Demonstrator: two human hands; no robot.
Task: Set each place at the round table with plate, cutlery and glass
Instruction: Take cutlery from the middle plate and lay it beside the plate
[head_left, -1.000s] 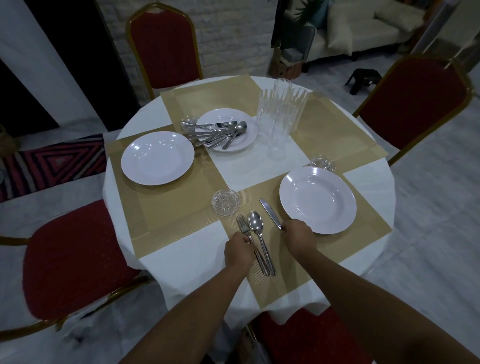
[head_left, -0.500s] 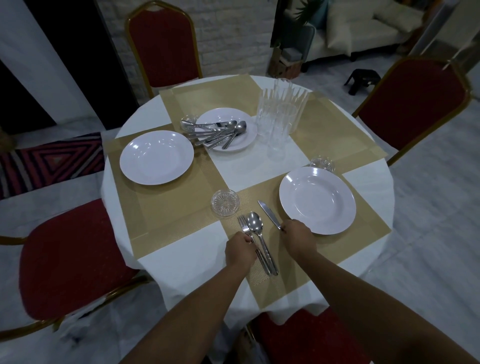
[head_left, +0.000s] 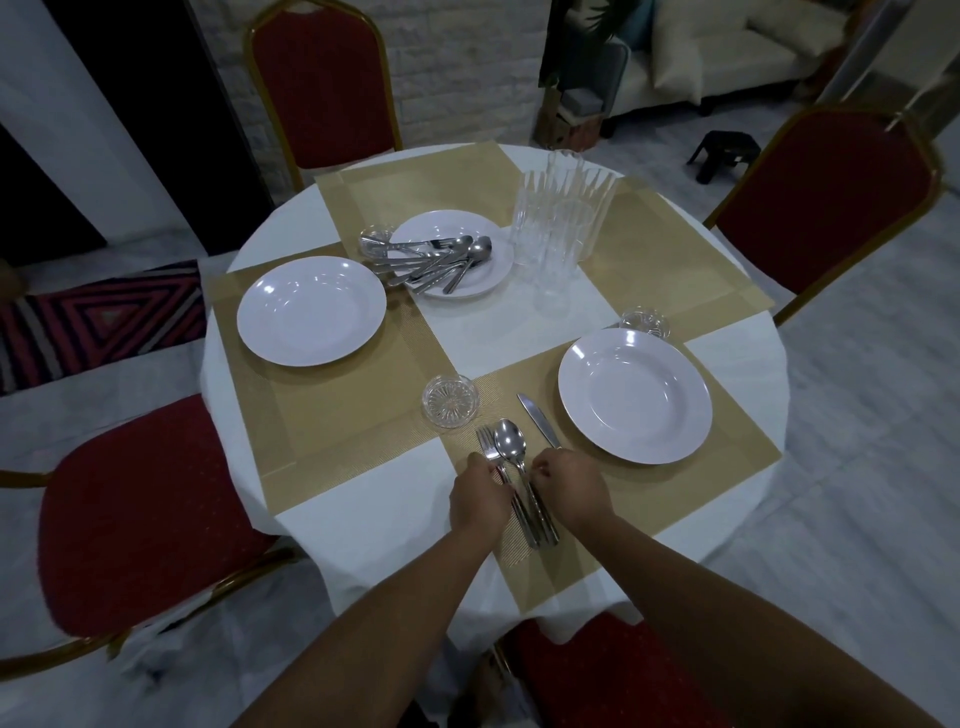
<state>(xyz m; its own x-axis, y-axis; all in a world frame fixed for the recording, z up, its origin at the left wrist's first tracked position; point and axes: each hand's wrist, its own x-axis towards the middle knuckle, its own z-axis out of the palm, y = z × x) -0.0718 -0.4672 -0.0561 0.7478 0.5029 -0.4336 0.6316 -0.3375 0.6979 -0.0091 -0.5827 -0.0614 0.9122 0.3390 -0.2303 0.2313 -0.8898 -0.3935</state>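
On the gold placemat (head_left: 649, 499) nearest me lie a fork (head_left: 485, 444), a spoon (head_left: 510, 446) and a knife (head_left: 537, 421), side by side to the left of a white plate (head_left: 635, 395). My left hand (head_left: 480, 501) pinches the fork's handle. My right hand (head_left: 571, 493) covers the knife's handle, its fingertips pinched at the spoon's handle. A second white plate (head_left: 311, 312) sits on the left mat. A third plate (head_left: 447, 223) at the back carries a pile of spare cutlery (head_left: 431, 262). Several clear glasses (head_left: 563, 218) stand clustered beside it.
Small cut-glass dishes sit near the mats: one (head_left: 450, 401) left of the fork, one (head_left: 644, 322) behind the near plate, one (head_left: 375, 236) by the cutlery pile. Red chairs with gold frames stand at the left (head_left: 140, 519), back (head_left: 322, 88), right (head_left: 831, 192) and below me (head_left: 613, 670).
My right hand has slid left from the knife's handle toward the spoon's handle. My left hand stays on the fork. The knife blade has not moved.
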